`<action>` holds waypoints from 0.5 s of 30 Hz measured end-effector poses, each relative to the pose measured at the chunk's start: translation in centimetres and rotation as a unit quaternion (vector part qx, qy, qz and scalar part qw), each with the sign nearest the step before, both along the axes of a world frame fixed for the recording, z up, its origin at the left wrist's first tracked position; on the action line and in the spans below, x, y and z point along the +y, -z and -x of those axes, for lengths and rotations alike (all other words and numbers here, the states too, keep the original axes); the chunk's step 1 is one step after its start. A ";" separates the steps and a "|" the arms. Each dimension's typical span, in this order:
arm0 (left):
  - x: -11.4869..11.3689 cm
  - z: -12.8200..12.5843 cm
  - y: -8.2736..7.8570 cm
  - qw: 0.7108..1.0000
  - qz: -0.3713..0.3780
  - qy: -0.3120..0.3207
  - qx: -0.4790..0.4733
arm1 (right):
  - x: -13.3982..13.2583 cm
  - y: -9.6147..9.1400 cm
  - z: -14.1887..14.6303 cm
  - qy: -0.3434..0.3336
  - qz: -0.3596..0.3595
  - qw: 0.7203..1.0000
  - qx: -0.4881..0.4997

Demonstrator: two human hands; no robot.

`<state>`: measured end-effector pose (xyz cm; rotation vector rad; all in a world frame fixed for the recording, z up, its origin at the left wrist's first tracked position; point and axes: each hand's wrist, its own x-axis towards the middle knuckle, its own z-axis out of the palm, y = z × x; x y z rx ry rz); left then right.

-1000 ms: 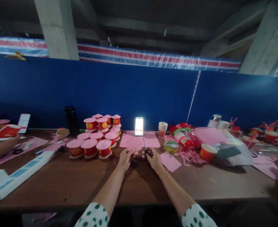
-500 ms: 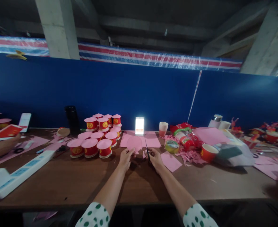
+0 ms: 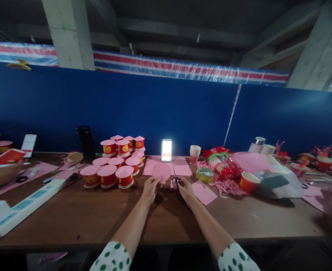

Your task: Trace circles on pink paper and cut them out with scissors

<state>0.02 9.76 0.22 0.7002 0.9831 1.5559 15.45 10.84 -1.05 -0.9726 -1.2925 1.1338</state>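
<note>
Between the fingers and thumb of my left hand [image 3: 151,189] is the lower edge of a round pink paper disc [image 3: 161,172]. My right hand [image 3: 184,189] grips a pair of dark scissors [image 3: 176,181], blades pointing up and away, just right of the disc and apart from it. A small pink paper scrap [image 3: 172,184] lies between the two hands. Beyond them, flat pink sheets [image 3: 183,167] lie under a bright upright phone [image 3: 166,150]. A square of pink paper [image 3: 204,192] rests right of my right hand.
Red paper cups with pink lids [image 3: 125,177] stand in rows at left, near a black flask [image 3: 86,143]. A white power strip [image 3: 27,207] lies further left. Tape [image 3: 204,175], a red bag [image 3: 217,162] and cups [image 3: 250,182] crowd the right. A co-worker's hand [image 3: 10,171] holds a red cup piece.
The paper disc has shifted slightly right in my left hand. The scissors have moved very little. At far right, a blurred dark shape has come further over the pink paper.
</note>
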 end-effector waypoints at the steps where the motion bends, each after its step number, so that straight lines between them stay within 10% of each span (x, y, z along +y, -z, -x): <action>1: 0.0 0.0 0.0 1.000 0.002 0.000 0.006 | 0.0 0.0 0.0 0.003 0.000 1.000 -0.003; 15: 0.0 0.0 0.1 1.000 0.004 0.002 0.007 | -0.3 -0.2 -0.1 -0.018 0.002 1.000 0.007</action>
